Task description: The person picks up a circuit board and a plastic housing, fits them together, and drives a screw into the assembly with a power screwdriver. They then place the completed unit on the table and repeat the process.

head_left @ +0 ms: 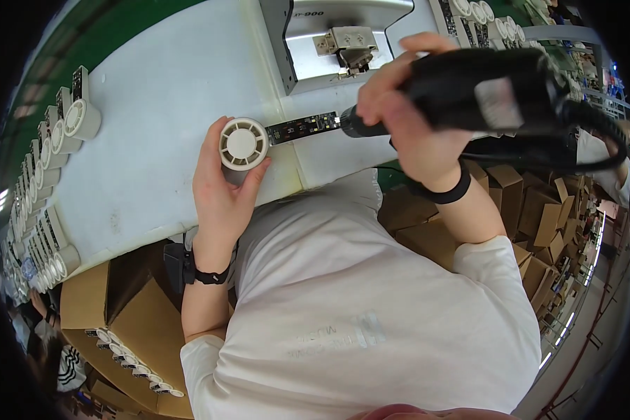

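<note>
My left hand [220, 192] is closed around a round white plastic housing [243, 143] with a spoked, fan-like face, thumb and fingers on its rim. From the housing's right side a narrow dark circuit board [303, 129] sticks out over the table. My right hand [427, 143] grips a black corded power tool [462, 87] with a pale label. The tool's narrow nose points left and meets, or nearly meets, the board's far end; I cannot tell whether they touch. Its exact kind does not show.
Rows of similar white housings with boards [82, 119] line the table's left edge; more stand at the far right. A metal machine [343, 49] sits at the back of the white table [168, 77]. Open cardboard boxes [129, 308] flank me. A thick black cord [602, 164] loops at right.
</note>
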Tool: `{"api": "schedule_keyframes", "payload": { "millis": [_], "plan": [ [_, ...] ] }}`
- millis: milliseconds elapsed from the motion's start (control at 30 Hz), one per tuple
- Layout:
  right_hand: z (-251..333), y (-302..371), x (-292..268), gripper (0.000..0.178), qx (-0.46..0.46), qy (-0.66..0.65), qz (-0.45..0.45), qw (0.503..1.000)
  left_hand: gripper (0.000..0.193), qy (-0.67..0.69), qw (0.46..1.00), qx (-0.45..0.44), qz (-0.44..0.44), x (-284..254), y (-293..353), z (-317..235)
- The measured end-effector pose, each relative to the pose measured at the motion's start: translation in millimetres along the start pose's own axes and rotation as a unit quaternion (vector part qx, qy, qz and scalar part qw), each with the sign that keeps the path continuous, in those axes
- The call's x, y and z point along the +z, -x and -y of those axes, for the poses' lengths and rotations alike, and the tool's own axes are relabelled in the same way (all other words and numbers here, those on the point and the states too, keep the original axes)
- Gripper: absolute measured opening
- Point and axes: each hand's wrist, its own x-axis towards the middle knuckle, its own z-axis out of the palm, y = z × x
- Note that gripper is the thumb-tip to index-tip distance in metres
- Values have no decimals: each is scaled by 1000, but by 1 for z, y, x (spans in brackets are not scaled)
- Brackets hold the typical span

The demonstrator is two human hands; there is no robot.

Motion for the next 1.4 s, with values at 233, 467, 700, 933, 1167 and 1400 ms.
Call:
{"api": "schedule_keyframes", "payload": {
  "millis": [233,467,700,933,1167,1400],
  "plan": [
    [22,-52,9,34,-45,-73,-261,962,68,24,999,39,24,1,-1,5],
    [-26,-72,0,33,-171,-253,-103,947,70,88,996,4,28,3,-1,1],
    [-2,-47,36,30,-156,-342,-65,924,71,106,993,-20,49,-1,-6,4],
    [0,-35,55,32,-65,-23,-91,993,69,91,994,-40,51,-3,-5,-1],
    [-5,-34,66,26,29,-120,-127,984,69,88,995,-19,41,-2,-5,4],
    [-12,-32,63,34,-25,10,-18,999,68,70,997,-1,31,-2,-4,4]
  ]
}}
